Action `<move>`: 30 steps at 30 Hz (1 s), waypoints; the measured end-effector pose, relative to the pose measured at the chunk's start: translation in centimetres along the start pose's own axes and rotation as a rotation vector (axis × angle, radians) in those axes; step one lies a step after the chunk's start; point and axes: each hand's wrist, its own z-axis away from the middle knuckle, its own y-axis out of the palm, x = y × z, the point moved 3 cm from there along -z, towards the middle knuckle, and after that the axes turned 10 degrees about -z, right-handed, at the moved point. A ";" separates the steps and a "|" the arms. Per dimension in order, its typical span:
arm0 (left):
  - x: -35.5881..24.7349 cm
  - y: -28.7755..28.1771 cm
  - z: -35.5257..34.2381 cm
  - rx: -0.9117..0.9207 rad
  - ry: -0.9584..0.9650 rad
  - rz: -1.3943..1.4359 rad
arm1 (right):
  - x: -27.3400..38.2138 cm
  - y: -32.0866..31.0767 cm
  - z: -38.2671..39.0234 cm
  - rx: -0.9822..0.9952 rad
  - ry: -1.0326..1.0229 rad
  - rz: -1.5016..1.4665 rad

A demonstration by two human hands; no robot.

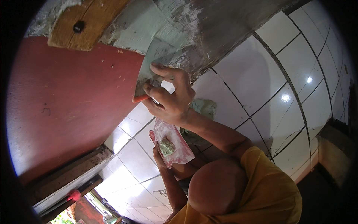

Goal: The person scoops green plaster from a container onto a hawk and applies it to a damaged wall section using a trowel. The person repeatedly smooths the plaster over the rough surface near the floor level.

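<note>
My right hand (169,93) grips a wide, thin scraper (152,56) with an orange edge near its lower end. Thumb and fingers are bent around it, and its blade lies against the pale, patchy plaster (140,28) beside the red panel. Lower down, my left hand (158,156) holds a pinkish, white-smeared board (179,149) by its left side. A lump of pale green putty (166,147) sits on that board. Some of the left fingers are hidden beneath it.
A smooth red panel (74,89) fills the left side, with a wooden piece (85,22) above it. White tiles (246,71) with dark joints spread to the right. A greenish plastic bag (205,107) lies behind my right forearm. My bent knee (218,186) is close below.
</note>
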 end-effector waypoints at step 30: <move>0.1 -0.9 -0.3 0.043 0.007 0.026 | -2.5 -10.8 -6.2 0.558 0.179 -0.186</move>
